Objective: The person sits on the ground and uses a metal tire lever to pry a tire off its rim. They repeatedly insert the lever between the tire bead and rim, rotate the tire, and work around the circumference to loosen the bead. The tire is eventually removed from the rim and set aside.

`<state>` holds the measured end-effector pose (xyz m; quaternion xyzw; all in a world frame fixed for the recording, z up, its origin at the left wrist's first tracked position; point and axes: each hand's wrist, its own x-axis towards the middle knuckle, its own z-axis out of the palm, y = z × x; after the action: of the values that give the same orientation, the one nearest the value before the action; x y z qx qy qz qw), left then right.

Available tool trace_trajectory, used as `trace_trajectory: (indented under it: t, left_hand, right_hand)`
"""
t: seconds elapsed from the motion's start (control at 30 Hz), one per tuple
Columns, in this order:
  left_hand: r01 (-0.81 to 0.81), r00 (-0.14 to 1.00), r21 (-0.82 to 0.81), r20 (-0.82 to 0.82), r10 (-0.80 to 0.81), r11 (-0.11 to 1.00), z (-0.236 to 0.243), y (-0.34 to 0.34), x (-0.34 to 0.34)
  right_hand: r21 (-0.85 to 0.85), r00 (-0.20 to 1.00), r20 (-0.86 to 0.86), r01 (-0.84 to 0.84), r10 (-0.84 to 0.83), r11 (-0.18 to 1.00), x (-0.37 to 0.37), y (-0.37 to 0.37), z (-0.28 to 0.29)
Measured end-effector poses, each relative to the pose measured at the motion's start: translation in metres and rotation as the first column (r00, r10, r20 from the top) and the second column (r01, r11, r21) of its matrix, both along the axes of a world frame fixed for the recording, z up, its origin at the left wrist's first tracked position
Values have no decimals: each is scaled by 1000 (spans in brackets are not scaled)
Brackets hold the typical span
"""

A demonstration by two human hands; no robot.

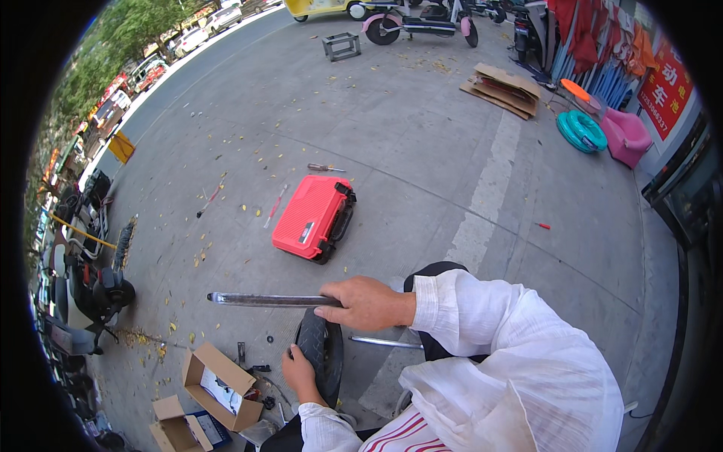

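My right hand [370, 303] is closed round a long steel tire lever [260, 300], which points left above the wheel. Below it stands a small black tire [320, 354] with a treaded face, upright between my legs. My left hand [300, 374] grips the near left side of this tire, fingers wrapped over its edge. A second shiny metal bar [384, 343] lies to the right of the tire, partly hidden by my leg. The rim and the tire's lower part are hidden from this angle.
Ahead on the concrete is a red tool case [312, 218], with screwdrivers [326, 167] around it. Opened cardboard boxes [222, 388] and small parts sit at lower left. Parked scooters [94, 294] line the left; flat cardboard [503, 90] and a teal hose coil [581, 132] lie far right.
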<state>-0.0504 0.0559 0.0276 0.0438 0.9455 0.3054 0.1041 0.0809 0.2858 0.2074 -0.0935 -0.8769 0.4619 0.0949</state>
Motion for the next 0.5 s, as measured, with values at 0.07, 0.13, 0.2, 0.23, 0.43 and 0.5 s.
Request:
trace_trajectory:
  t: [0.07, 0.13, 0.2, 0.23, 0.43, 0.5]
  left_hand:
    - [0, 1000, 3, 4, 0, 1000, 1, 1, 1]
    - [-2, 1000, 9, 7, 2, 1000, 1, 0, 0]
    - [-2, 1000, 10, 7, 2, 1000, 1, 0, 0]
    - [-2, 1000, 8, 6, 2, 1000, 0, 0, 0]
    - [0, 1000, 26, 1, 0, 1000, 0, 0, 0]
    - [-2, 1000, 22, -2, 2, 1000, 0, -1, -1]
  right_hand:
    - [6, 1000, 12, -3, 3, 1000, 1, 0, 2]
    - [9, 1000, 19, -7, 7, 1000, 1, -1, 3]
    - [9, 1000, 21, -8, 8, 1000, 0, -1, 4]
    - [7, 1000, 19, -9, 9, 1000, 0, -1, 4]
    - [13, 999, 32, -17, 17, 1000, -1, -1, 3]
    - [10, 999, 49, -22, 21, 1000, 0, -2, 6]
